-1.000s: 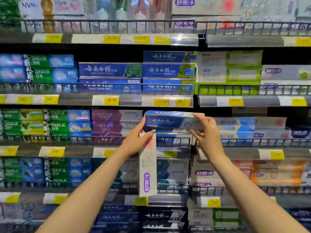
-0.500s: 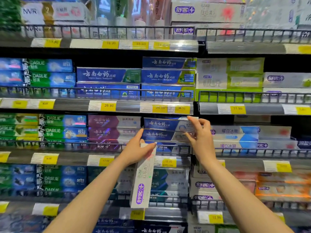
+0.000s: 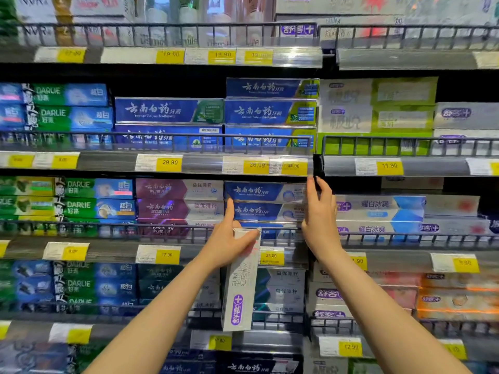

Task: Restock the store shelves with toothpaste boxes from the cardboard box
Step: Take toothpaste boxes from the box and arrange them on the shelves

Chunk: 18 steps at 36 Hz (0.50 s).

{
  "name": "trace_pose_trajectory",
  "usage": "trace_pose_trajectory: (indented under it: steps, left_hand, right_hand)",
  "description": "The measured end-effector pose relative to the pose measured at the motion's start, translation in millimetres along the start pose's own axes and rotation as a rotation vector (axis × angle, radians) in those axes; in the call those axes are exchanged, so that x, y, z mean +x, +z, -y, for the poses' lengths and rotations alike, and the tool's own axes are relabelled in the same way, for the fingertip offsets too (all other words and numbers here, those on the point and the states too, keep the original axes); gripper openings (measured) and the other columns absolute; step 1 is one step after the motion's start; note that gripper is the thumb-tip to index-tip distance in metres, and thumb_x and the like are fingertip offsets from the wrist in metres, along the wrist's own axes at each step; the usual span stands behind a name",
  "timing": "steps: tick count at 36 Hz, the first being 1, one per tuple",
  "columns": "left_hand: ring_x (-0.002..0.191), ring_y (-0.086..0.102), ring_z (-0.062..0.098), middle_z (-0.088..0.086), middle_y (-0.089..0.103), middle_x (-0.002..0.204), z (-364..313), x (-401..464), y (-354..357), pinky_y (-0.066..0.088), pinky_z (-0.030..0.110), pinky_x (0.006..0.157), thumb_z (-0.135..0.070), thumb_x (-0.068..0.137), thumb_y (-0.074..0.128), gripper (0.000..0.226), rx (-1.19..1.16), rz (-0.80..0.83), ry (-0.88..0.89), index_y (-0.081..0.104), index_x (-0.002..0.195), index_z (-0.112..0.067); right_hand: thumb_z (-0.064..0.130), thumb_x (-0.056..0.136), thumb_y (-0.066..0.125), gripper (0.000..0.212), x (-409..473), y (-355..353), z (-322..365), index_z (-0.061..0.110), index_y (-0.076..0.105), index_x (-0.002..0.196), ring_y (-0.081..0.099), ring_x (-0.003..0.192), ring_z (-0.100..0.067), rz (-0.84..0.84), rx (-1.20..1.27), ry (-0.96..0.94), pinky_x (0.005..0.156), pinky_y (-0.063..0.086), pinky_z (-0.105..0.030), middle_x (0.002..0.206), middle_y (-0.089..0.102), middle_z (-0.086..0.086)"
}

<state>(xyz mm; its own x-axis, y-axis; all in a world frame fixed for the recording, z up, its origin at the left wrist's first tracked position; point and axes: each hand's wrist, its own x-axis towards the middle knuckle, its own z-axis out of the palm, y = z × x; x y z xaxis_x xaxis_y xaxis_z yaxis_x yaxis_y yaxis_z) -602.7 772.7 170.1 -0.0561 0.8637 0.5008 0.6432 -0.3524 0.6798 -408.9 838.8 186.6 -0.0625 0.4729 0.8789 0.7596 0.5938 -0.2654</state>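
Left fingers (image 3: 253, 233): curled round a white toothpaste box (image 3: 240, 282), hanging upright below the left hand (image 3: 229, 244).
Right fingers (image 3: 314, 193): straight, touching the blue toothpaste boxes' (image 3: 264, 201) right end on the shelf (image 3: 108, 249).

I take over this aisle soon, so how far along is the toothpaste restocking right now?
Done, by the look of it: a blue box lies on top of its stack, and the right hand rests straight-fingered against its end. In hand: the left hand grips a white box with a purple logo, hanging upright. Left: that box needs shelving. The cardboard box is out of view, so the remaining stock is unknown.
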Motion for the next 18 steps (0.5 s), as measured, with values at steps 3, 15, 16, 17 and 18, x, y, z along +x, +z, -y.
trace_pose_trajectory:
  steps: [3,15,16,17,18]
  left_hand:
    - [0.083,0.047,-0.008,-0.022,0.046,0.094,-2,1,1,0.038,0.009,0.069,-0.044,0.087,0.058,0.092,0.005,0.022,0.019,-0.014,0.144,-0.033]
    - [0.093,0.061,0.020,0.005,0.062,0.105,8,7,5,0.046,0.031,0.082,-0.055,0.081,0.058,0.101,-0.005,0.016,0.003,-0.013,0.148,-0.031]
    - [0.086,0.062,0.020,0.006,0.063,0.097,7,6,5,0.047,0.027,0.076,-0.051,0.083,0.059,0.099,-0.017,0.006,0.013,-0.012,0.148,-0.030]
    - [0.079,0.061,0.018,0.006,0.062,0.088,6,4,5,0.046,0.023,0.071,-0.047,0.084,0.060,0.097,-0.032,-0.008,0.031,-0.011,0.148,-0.030]
    - [0.071,0.059,0.014,0.004,0.061,0.080,5,3,6,0.044,0.019,0.065,-0.043,0.085,0.061,0.095,-0.049,-0.023,0.048,-0.009,0.148,-0.030]
  right_hand:
    - [-0.019,0.074,0.052,0.085,-1,1,-2,0.011,0.021,0.147,0.028,0.133,-0.030,0.006,0.057,-0.016,0.108,0.030,-0.038,0.148,0.025,-0.014]
    - [-0.009,0.068,0.064,0.056,-13,3,-5,0.009,0.054,0.120,0.043,0.118,-0.035,0.004,-0.097,-0.060,0.091,0.036,-0.047,0.139,0.041,-0.014]
    - [-0.007,0.070,0.064,0.054,-14,3,-4,0.009,0.054,0.120,0.043,0.118,-0.035,0.001,-0.092,-0.053,0.091,0.036,-0.047,0.139,0.042,-0.014]
    - [-0.005,0.071,0.064,0.052,-16,2,-4,0.009,0.054,0.120,0.044,0.117,-0.034,-0.005,-0.084,-0.050,0.091,0.036,-0.047,0.138,0.042,-0.014]
    - [-0.004,0.072,0.064,0.050,-18,1,-3,0.008,0.054,0.119,0.045,0.115,-0.034,-0.013,-0.077,-0.052,0.091,0.036,-0.047,0.137,0.043,-0.014]
